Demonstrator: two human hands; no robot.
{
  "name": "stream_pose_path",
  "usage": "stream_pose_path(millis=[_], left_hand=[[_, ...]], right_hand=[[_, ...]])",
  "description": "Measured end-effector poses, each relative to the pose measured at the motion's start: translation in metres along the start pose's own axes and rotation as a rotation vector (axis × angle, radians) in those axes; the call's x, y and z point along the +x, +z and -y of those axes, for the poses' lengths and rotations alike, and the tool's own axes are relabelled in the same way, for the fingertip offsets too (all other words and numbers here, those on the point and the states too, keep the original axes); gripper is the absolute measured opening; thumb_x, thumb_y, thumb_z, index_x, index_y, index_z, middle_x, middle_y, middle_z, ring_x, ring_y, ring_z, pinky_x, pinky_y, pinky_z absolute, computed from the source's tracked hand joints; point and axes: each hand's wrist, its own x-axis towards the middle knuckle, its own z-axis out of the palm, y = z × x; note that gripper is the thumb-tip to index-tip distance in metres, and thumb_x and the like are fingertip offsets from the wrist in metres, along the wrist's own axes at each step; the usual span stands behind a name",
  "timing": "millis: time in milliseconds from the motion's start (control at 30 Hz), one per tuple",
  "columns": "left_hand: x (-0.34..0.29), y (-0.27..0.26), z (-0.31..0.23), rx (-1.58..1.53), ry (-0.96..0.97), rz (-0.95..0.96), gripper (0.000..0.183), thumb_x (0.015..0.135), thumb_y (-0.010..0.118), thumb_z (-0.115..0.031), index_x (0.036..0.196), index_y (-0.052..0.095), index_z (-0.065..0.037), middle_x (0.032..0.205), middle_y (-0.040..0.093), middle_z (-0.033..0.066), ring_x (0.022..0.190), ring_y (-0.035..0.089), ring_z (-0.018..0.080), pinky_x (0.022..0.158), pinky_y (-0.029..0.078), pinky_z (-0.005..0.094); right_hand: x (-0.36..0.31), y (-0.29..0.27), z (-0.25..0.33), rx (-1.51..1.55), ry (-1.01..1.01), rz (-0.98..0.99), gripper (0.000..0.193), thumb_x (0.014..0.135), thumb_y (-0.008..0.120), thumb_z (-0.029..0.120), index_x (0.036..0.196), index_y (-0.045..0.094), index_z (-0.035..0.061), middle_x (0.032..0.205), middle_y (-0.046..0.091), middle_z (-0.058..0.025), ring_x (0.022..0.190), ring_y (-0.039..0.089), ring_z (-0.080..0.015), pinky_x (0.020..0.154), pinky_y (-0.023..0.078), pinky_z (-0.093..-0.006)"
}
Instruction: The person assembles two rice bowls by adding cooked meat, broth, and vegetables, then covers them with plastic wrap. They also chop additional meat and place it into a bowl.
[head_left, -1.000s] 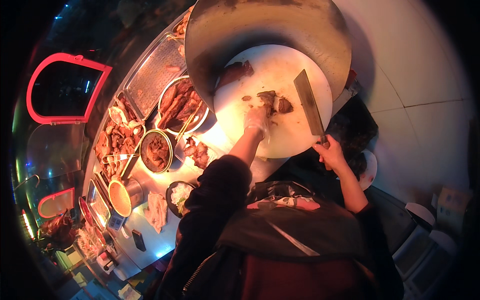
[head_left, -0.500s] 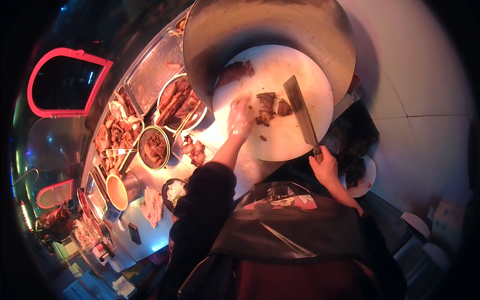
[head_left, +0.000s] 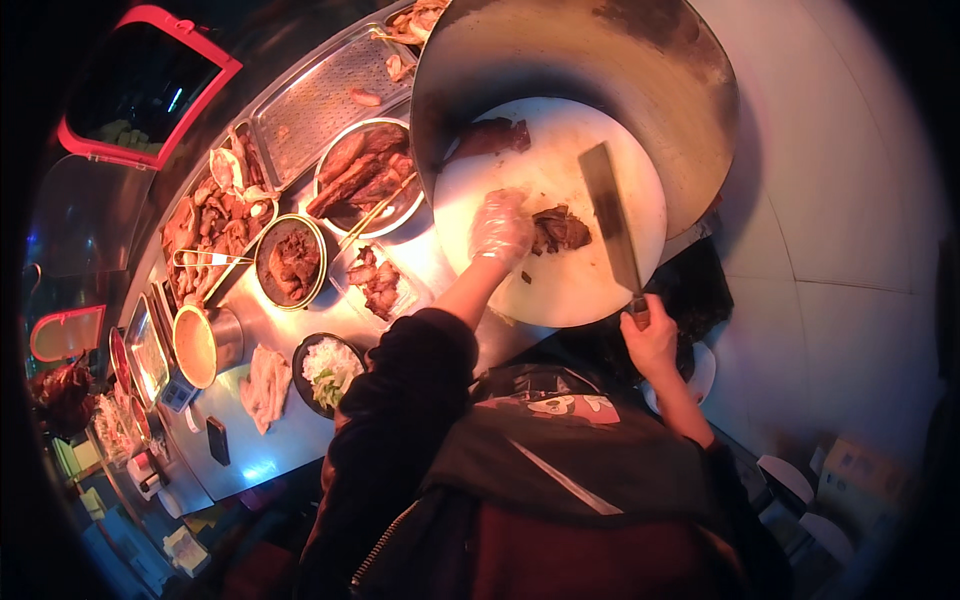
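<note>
My left hand, in a clear plastic glove, rests on the round white cutting board and holds down a pile of dark cooked meat. My right hand grips the handle of a broad cleaver, whose blade lies over the board just right of the meat pile. A second dark slab of meat lies at the board's far left edge. The board sits inside a large round metal tray.
Left of the board a steel counter holds a bowl of sliced meat, a perforated tray, a small bowl of dark meat, a pot of orange sauce and a bowl of chopped greens. Pale floor tiles lie to the right.
The cleaver has come down from a raised tilt at the board's right edge to over the meat. My gloved left hand shifted slightly on the pile.
</note>
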Motion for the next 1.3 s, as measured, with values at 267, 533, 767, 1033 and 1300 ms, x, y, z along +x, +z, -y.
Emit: stream_pose_path(millis=[267,533,767,1033,1300], left_hand=[[-0.050,-0.021,0.011,-0.056,-0.151,0.304,0.021,0.077,0.050,-0.020,0.089,0.059,-0.005,0.089,0.058,0.0166,0.089,0.052,0.0328,0.080,0.043,0.0390],[-0.060,-0.023,0.014,-0.188,-0.213,0.262,0.038,0.072,0.057,-0.022,0.108,0.056,-0.010,0.096,0.057,0.0168,0.093,0.053,0.0322,0.082,0.043,0.0384],[-0.064,-0.017,0.015,-0.136,-0.195,0.247,0.034,0.074,0.056,-0.021,0.106,0.056,-0.009,0.097,0.056,0.0148,0.094,0.052,0.0304,0.082,0.042,0.0375],[-0.065,-0.018,0.018,-0.109,-0.162,0.295,0.036,0.073,0.057,-0.018,0.107,0.055,-0.009,0.100,0.055,0.0148,0.096,0.052,0.0300,0.083,0.042,0.0378],[-0.064,-0.019,0.014,-0.132,-0.194,0.286,0.034,0.073,0.054,-0.016,0.106,0.056,-0.010,0.099,0.055,0.0150,0.095,0.053,0.0300,0.082,0.043,0.0383]], right_hand=[[0.032,0.015,0.014,-0.306,0.147,0.248,0.020,0.073,0.055,0.016,0.087,0.049,0.0037,0.071,0.061,-0.0163,0.073,0.059,-0.0374,0.063,0.045,-0.0442],[0.027,0.008,0.026,-0.033,0.156,0.084,0.023,0.071,0.057,0.016,0.089,0.050,0.0031,0.076,0.062,-0.0173,0.076,0.060,-0.0340,0.064,0.046,-0.0410],[0.038,0.012,0.026,-0.207,0.148,0.144,0.024,0.070,0.056,0.016,0.091,0.052,0.0046,0.076,0.062,-0.0177,0.076,0.060,-0.0351,0.066,0.047,-0.0399],[0.037,0.011,0.035,-0.329,0.187,0.303,0.022,0.070,0.054,0.017,0.088,0.052,0.0044,0.080,0.060,-0.0195,0.080,0.058,-0.0364,0.068,0.046,-0.0420],[0.039,0.013,0.028,-0.309,0.139,0.378,0.026,0.069,0.056,0.019,0.090,0.052,0.0037,0.080,0.062,-0.0163,0.078,0.059,-0.0347,0.069,0.047,-0.0409]])
